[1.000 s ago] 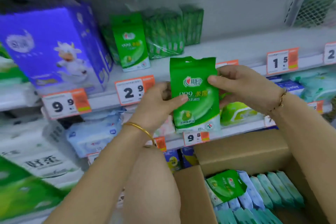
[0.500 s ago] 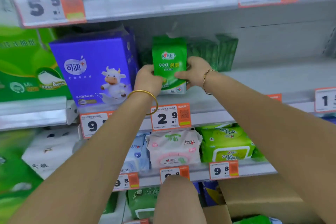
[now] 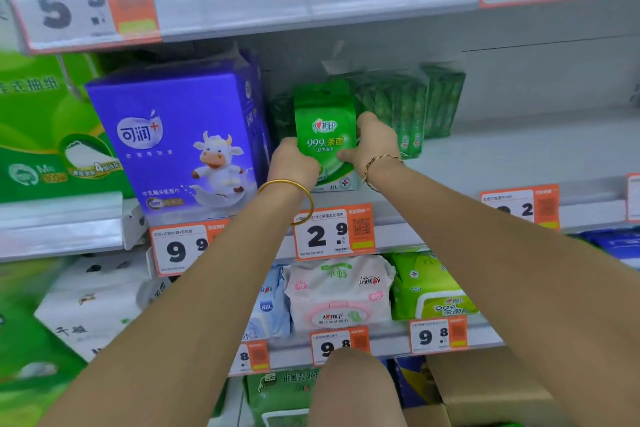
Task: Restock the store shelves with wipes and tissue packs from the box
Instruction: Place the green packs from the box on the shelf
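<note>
Placement step: green wipes pack (image 3: 325, 135) upright at shelf (image 3: 519, 156) front, gripped at its sides by left hand (image 3: 292, 163) and right hand (image 3: 375, 142) — next, probably: seat squarely, let go.

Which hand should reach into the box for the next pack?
Right hand, probably. It and the left hand both grip the green wipes pack, but the cardboard box lies below the right forearm; the left would cross over.
</note>
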### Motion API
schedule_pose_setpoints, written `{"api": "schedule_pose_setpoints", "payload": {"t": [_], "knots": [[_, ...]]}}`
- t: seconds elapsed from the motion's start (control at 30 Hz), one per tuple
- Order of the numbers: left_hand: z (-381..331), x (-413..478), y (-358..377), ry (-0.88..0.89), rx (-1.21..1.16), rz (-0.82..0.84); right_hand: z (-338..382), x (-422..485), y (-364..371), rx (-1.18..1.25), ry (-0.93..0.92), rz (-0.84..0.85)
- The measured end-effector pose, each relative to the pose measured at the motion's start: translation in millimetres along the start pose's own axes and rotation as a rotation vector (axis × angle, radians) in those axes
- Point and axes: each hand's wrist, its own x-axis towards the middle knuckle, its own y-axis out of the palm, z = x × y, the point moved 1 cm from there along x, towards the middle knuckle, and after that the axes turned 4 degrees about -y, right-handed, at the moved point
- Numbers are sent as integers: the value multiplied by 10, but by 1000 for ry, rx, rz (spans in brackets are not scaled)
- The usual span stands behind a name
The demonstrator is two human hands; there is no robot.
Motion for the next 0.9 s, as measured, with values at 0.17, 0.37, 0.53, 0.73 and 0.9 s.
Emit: {"api": "schedule_pose_setpoints", "payload": {"t": [0.17, 0.37, 0.53, 0.73, 0.9], "knots": [[-23, -169, -12, -35, 53, -21, 11, -32, -35, 32, 33, 11], [-245, -1003, 145, 299, -136, 26, -130, -498, -475, 259, -68, -96], [13, -1878, 726, 469, -222, 236, -786, -1536, -983, 354, -4, -54], [614, -2233, 1795, 390, 99, 645, -2302, -2402, -742, 22, 437, 262], [869, -2235, 2338, 367, 512, 869, -3224, -2918, -144, -61, 804, 553]]}}
